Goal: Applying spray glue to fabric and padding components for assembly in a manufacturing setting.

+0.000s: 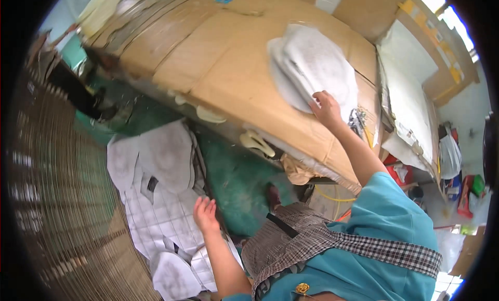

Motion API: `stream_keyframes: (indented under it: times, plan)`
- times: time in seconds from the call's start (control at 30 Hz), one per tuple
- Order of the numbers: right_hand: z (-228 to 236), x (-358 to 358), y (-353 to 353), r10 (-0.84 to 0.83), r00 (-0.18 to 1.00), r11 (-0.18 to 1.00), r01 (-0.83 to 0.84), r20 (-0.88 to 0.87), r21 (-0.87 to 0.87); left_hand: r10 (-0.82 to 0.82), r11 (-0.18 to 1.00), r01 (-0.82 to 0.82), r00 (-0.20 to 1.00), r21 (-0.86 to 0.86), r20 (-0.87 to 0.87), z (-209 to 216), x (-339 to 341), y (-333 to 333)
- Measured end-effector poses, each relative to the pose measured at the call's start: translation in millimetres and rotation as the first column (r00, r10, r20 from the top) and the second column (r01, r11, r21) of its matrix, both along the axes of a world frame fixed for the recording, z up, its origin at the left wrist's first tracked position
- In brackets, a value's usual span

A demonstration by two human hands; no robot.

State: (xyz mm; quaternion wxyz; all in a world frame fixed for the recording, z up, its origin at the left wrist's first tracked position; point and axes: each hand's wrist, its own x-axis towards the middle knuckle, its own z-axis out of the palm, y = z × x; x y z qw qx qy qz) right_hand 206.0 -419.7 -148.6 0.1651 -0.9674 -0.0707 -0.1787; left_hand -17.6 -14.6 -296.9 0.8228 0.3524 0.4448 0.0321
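Note:
A pile of light grey, soft-looking sheet pieces (325, 54) with rounded outlines lies on a cardboard-covered table (223, 67). At the pile's near edge is my right hand (326, 108), its fingers curled against the edge of a grey piece. My left hand (207, 215) hovers empty, fingers a little apart, beside a white grid-lined surface (171, 210) at the lower left. More grey pieces lie there, with a large cut pair (156, 158) at the far end and a rounded one (175, 276) at the near end.
Metal tools (357, 120) lie right of the pile. Pale curved parts (257, 143) and crumpled brown paper (297, 169) sit under the table edge. A stack of thin slats or wires (67, 197) rises at the left. A white-topped bench (408, 88) stands right of the table.

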Motion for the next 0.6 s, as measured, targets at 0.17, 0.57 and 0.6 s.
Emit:
stream_keyframes:
  times: [0.17,0.57,0.6]
  plan:
    - [-37,-4,-84,-0.072,0.991,0.977,0.047,-0.114,-0.209,-0.288,0.955,0.297,0.919,0.005,0.270,56,89,-112]
    - [13,-14,-3,0.420,0.791,0.861,-0.192,-0.445,0.472,-0.474,0.881,0.430,0.795,0.198,0.379,89,127,-283]
    - [22,-11,1,0.463,0.729,0.857,-0.220,-0.505,0.467,-0.436,0.897,0.420,0.797,0.133,0.418,89,122,-280]
